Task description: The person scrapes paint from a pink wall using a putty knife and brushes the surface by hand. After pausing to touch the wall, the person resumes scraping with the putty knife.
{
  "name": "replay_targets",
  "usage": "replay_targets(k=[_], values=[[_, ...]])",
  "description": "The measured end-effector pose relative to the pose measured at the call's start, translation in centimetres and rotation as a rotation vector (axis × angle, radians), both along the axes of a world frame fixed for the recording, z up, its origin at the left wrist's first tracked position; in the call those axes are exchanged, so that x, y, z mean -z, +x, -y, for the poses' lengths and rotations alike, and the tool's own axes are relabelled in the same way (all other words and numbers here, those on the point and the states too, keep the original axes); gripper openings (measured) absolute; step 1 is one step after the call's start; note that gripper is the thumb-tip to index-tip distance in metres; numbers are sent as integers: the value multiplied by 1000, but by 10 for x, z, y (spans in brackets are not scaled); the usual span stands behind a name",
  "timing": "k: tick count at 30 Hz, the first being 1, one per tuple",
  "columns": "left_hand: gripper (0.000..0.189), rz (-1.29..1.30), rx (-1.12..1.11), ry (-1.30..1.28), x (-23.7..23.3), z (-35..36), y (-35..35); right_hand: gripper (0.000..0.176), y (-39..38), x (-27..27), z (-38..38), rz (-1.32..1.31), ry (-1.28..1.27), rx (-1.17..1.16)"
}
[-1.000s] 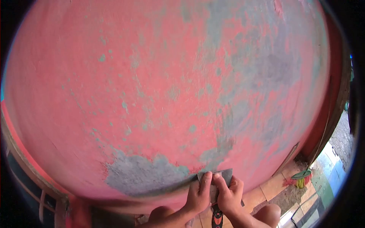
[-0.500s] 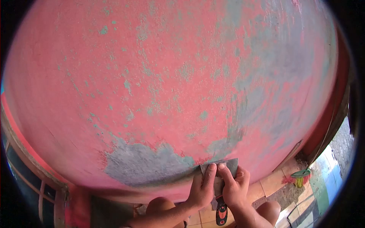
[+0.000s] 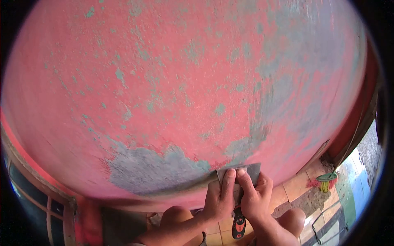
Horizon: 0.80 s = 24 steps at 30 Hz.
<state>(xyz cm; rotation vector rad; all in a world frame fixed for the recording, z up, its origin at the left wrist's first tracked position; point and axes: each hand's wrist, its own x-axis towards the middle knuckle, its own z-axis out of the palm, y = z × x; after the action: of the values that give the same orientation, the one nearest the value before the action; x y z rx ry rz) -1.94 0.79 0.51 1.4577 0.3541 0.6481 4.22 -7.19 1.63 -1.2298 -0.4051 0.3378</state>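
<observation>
Both hands grip one putty knife [image 3: 239,223], a wide metal blade with a black and orange handle hanging downward. My left hand [image 3: 221,197] is closed on the blade's left side, its thumb pressed flat on the metal. On the right side my right hand [image 3: 255,197] is closed too, its thumb beside the other one. The blade's upper edge lies against the pink wall [image 3: 184,94], at the right end of a bare grey patch [image 3: 152,170]. Small green flecks show through the pink paint. The fingers behind the blade are partly hidden.
A broom head [image 3: 327,181] with green, red and yellow bristles rests on the tiled floor [image 3: 281,197] at right, near a patch of dirt [image 3: 308,203]. A dark-paned window frame [image 3: 47,205] stands at lower left. My bent knees [image 3: 293,221] are close below the wall.
The view has shifted slightly, with the wall marks now higher and mostly further left. Both hands still hold the putty knife, its blade still at the lower wall by the grey patch.
</observation>
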Motion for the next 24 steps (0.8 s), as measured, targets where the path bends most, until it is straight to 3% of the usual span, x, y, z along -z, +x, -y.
replay_targets(k=[3,24], values=[[39,18,-74,72,4,2,3,19,1,6,-2,9,17,16],[39,2,-24,-6,6,0,1,21,2,1,-1,-15,9,-1]])
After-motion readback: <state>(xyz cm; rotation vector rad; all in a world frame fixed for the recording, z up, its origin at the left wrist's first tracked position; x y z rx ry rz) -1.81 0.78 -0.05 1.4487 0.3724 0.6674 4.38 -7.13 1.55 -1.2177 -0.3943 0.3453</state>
